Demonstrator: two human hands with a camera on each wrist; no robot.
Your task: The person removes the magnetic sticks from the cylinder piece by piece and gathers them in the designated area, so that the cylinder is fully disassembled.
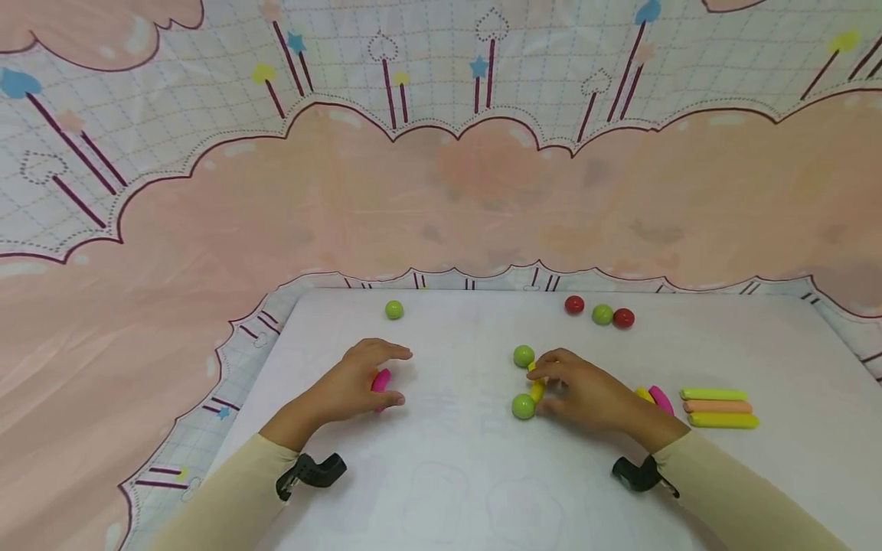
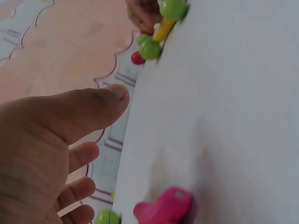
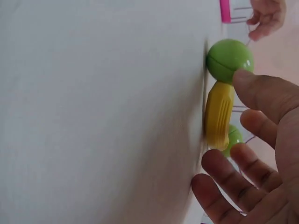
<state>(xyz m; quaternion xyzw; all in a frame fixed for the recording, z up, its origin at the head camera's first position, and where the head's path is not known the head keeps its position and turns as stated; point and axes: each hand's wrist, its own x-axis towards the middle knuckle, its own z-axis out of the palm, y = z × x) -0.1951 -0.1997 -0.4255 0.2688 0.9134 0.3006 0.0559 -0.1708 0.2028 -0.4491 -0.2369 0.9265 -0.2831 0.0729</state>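
At the left, my left hand (image 1: 347,389) hovers with thumb and fingers spread, and nothing is gripped. Behind its palm in the head view, partly hidden, lies a curved pink piece (image 1: 382,379), which shows below the thumb in the left wrist view. My right hand (image 1: 580,389) is beside a curved yellow piece (image 3: 218,116) with a green ball (image 1: 524,356) at its far end and a second green ball (image 1: 523,406) at its near end. In the right wrist view the thumb overlaps the near ball, while the other fingers stand loosely apart around the yellow piece.
A lone green ball (image 1: 394,310) sits at the back left of the white table (image 1: 455,474). Two red balls (image 1: 574,304) flank another green ball (image 1: 602,314) at the back right. Right of my forearm lie yellow and pink curved pieces (image 1: 660,399) and three straight sticks (image 1: 720,407).
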